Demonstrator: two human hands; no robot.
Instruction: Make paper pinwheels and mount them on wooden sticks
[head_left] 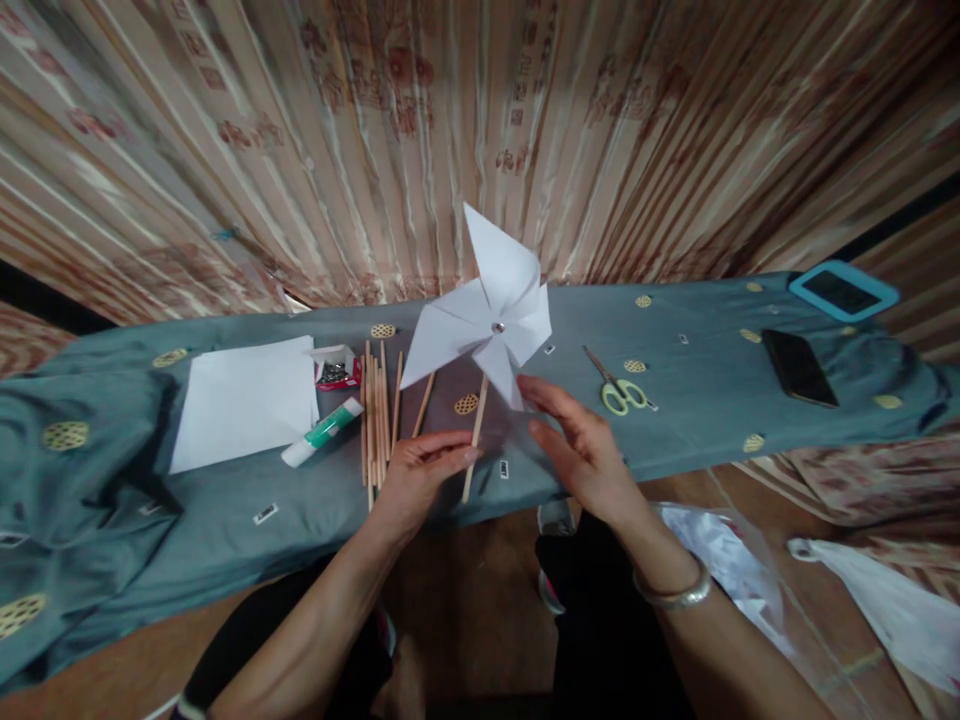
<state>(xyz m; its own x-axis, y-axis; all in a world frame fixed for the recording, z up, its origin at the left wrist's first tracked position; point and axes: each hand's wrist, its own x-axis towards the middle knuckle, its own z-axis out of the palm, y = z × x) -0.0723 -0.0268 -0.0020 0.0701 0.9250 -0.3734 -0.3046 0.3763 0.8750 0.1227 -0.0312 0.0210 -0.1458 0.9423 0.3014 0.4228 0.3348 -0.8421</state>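
A white paper pinwheel (489, 318) on a wooden stick stands upright over the cloth-covered table, a shiny pin at its centre. My left hand (424, 470) pinches the stick (479, 415) between thumb and fingers, below the paper blades. To the right, my right hand (577, 445) has its fingers apart, the fingertips close beside the lowest blade; whether they touch it I cannot tell. Several loose wooden sticks (381, 410) lie just left of the pinwheel.
On the green-grey tablecloth (705, 370) lie white paper sheets (244, 400), a glue stick (324, 432), a small red box of pins (336, 368), green-handled scissors (619, 388), a black phone (799, 366) and a blue-framed tablet (844, 289). Plastic bags (731, 565) rest on the floor at right.
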